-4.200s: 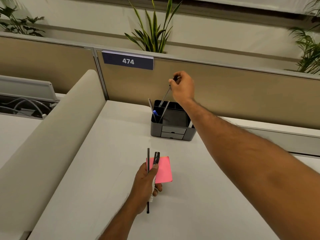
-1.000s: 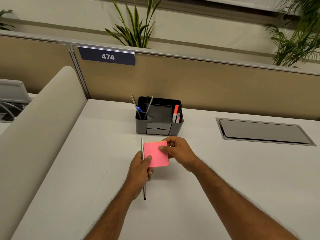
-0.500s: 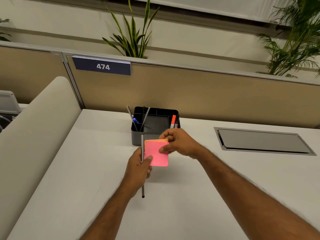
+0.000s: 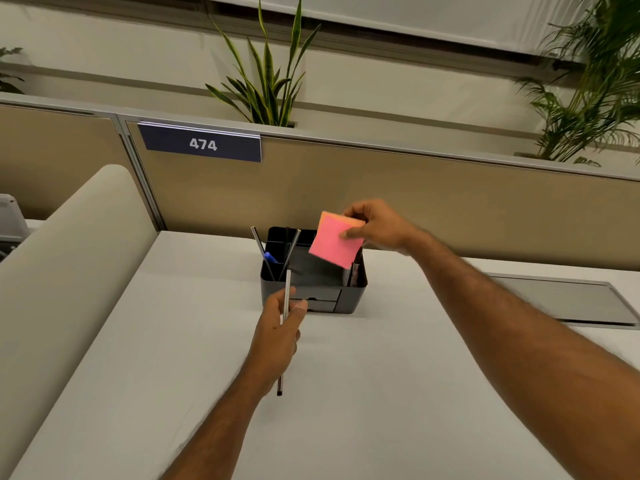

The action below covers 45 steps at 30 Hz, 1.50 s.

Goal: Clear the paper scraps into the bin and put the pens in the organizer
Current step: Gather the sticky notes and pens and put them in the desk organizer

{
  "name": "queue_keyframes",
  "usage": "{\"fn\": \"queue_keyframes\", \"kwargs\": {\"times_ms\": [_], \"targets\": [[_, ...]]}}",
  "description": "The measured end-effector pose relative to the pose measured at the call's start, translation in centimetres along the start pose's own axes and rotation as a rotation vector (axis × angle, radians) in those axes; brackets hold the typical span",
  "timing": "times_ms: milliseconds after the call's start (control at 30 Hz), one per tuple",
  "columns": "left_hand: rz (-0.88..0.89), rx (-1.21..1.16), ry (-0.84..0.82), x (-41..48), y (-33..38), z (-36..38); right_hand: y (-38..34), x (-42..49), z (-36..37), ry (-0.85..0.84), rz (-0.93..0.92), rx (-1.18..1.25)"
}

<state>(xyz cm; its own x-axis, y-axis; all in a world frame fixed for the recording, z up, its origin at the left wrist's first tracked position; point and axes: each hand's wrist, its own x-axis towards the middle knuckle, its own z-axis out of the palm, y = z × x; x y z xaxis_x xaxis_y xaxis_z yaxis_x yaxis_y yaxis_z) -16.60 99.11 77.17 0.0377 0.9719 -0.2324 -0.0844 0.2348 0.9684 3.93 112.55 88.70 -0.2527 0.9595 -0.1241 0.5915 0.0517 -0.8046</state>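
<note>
The right hand (image 4: 375, 225) pinches the sticky-note pad (image 4: 335, 241) above the organizer (image 4: 313, 271); released tilted, it may jam. Left fingers (image 4: 300, 304) clamp a pen (image 4: 286, 306), apparently securely.

Your left hand (image 4: 280, 327) and right hand (image 4: 375, 225) are bare: no gloves, rings or watch visible. Both forearms are uncovered to the frame edge; no sleeve shows.

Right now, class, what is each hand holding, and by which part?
Left hand: a slim pen, gripped mid-barrel. Right hand: a pink sticky-note pad, pinched at its upper right corner.
</note>
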Motion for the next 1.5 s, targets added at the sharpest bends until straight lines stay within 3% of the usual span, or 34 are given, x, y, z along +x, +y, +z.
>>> {"fn": "queue_keyframes", "kwargs": {"times_ms": [233,433,600,667,833,900,967,1100,1367,1500], "targets": [[-0.079,-0.005,0.008,-1.3,-2.4,-0.7,1.7,5.7,-2.0,0.187,0.005,-0.101],[-0.089,-0.021,0.038,-1.8,-2.6,-1.2,3.5,7.1,-1.1,0.068,-0.02,-0.334],[-0.085,-0.028,0.047,-1.7,-2.5,-1.3,4.7,6.5,-0.1,0.064,0.003,-0.332],[-0.065,-0.032,0.047,-1.8,-2.4,-1.3,5.0,5.7,-0.2,0.156,-0.004,-0.304],[-0.035,-0.056,0.051,-1.7,-1.9,-1.1,5.0,1.5,0.8,0.591,-0.025,-0.151],[-0.004,-0.076,0.055,-1.8,-1.6,-0.8,4.5,-1.2,2.9,0.641,-0.054,0.029],[0.034,-0.066,0.074,-1.9,-1.2,-0.4,4.0,-3.9,5.8,0.535,-0.052,0.177],[0.104,-0.01,0.109,-2.1,-0.5,0.4,2.4,-7.6,11.7,0.16,0.008,0.166],[0.133,-0.002,0.161,-2.5,0.8,-0.4,-1.7,-6.4,13.0,0.097,-0.004,0.294],[0.029,-0.168,0.154,-3.1,0.8,-2.1,-3.6,-4.0,10.6,0.247,0.022,0.414]]}}
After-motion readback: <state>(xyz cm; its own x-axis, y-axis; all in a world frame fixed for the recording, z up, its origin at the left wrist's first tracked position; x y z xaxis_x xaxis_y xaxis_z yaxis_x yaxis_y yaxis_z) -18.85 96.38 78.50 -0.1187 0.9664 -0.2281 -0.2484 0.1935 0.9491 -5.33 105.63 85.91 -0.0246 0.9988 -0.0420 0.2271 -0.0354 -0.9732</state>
